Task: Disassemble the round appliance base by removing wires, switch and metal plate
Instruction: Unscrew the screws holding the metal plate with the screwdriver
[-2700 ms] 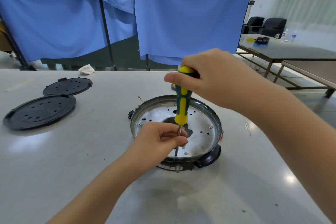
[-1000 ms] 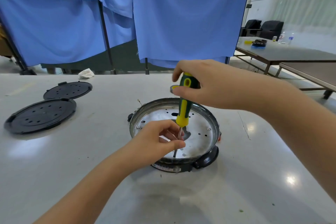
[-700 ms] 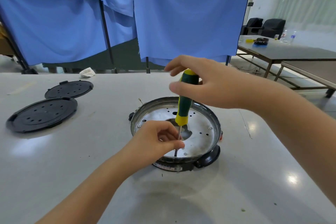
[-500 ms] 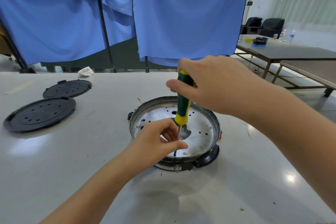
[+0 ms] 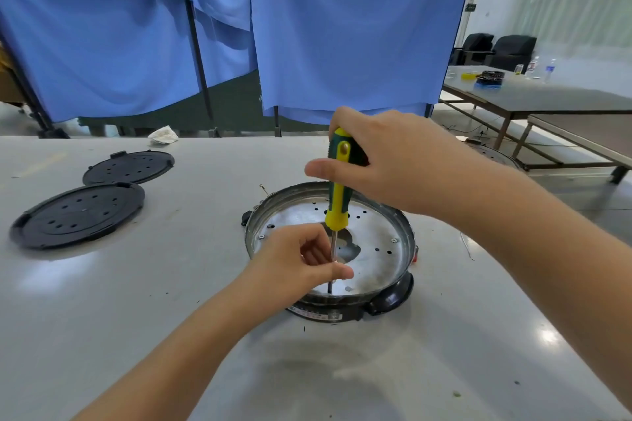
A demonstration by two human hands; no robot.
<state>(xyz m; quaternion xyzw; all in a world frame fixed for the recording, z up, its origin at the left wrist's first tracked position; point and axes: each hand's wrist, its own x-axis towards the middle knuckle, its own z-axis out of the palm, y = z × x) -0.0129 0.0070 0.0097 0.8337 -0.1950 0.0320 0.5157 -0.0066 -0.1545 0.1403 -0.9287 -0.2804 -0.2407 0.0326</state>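
The round appliance base (image 5: pixel 390 301) sits mid-table, black underneath with a shiny perforated metal plate (image 5: pixel 372 243) inside its rim. A green and yellow screwdriver (image 5: pixel 337 202) stands nearly upright over the plate, its tip down at the plate's near edge. My right hand (image 5: pixel 386 161) grips the handle's top. My left hand (image 5: pixel 301 260) pinches the thin metal shaft just above the tip. A small red part shows at the base's right rim (image 5: pixel 415 258).
Two black perforated round covers lie at the left, the larger (image 5: pixel 77 214) nearer and the smaller (image 5: pixel 128 166) behind. A crumpled white cloth (image 5: pixel 163 135) lies at the table's far edge. Blue curtains hang behind; other tables stand at the right.
My right hand has shifted its hold around the screwdriver handle across the frames, as in turning it. My left hand stays pinching the shaft; the base has not moved.
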